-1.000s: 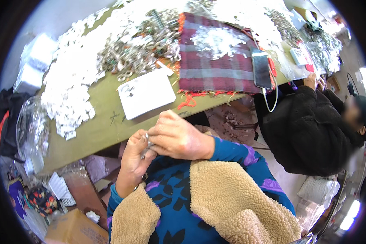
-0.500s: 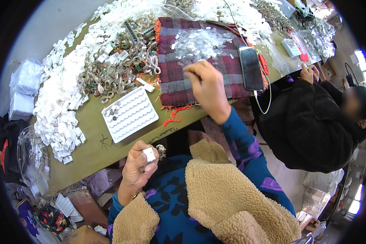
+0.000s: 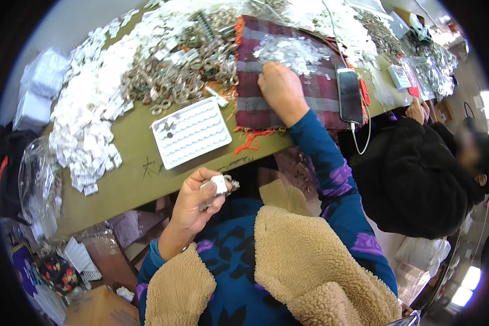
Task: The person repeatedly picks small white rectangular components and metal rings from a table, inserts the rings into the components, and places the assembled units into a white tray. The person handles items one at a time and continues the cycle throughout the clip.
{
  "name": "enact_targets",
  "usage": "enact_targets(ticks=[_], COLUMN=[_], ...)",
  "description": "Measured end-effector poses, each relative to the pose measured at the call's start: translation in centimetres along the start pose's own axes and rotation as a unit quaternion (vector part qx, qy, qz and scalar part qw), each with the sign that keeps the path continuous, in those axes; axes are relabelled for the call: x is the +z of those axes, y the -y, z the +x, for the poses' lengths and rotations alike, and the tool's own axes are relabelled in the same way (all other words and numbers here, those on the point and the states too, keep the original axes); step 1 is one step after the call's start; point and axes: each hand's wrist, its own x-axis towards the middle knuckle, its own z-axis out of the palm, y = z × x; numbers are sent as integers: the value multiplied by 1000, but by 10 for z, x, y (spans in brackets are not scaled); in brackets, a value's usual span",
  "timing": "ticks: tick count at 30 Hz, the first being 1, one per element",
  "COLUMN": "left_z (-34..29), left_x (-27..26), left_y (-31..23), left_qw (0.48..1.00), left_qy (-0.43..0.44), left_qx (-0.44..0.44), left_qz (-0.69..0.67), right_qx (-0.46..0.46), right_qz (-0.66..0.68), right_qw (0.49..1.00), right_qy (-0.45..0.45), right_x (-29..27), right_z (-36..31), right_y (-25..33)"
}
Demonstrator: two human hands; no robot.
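My left hand (image 3: 195, 204) is closed on a small white plastic piece (image 3: 218, 185) in front of the table edge. Beside that piece a silvery coiled strand (image 3: 232, 185) sticks out past my fingers, and something clear shows under them. My right hand (image 3: 282, 92) rests over a plaid cloth (image 3: 255, 108), its fingers bent down and drawn together at the near edge of a heap of thin clear flakes (image 3: 296, 52). The fingertips are hidden, so whatever they pinch cannot be seen. Between the hands lies a white tray with rows of scalloped hollows (image 3: 201, 136), a few small dark discs at its far left.
Heaps of white plastic pieces (image 3: 87, 119) and tangled silvery coils (image 3: 174, 79) cover the table's left and back. A phone (image 3: 349, 95) with a white cable lies at the cloth's right edge. A person in black (image 3: 402, 168) sits to the right. Below left stands a cardboard box (image 3: 100, 309).
My right hand has reached forward over the cloth to the flakes, its fingers now bent down. My left hand keeps its hold on the white piece. The whole view has shifted slightly.
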Motion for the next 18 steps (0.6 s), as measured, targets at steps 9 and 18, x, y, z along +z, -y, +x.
enact_targets(ticks=[9, 18], left_z=[-31, -46], left_x=[-7, -1], left_y=[-10, -10], left_qw=[994, 991], left_qy=[-16, -61], left_qx=[70, 102], left_qz=[-82, -67], right_qx=[-60, -133], right_qz=[557, 555], right_qw=[812, 818], right_qy=[165, 75], right_x=[-49, -36], right_z=[-125, -142], right_y=[105, 132])
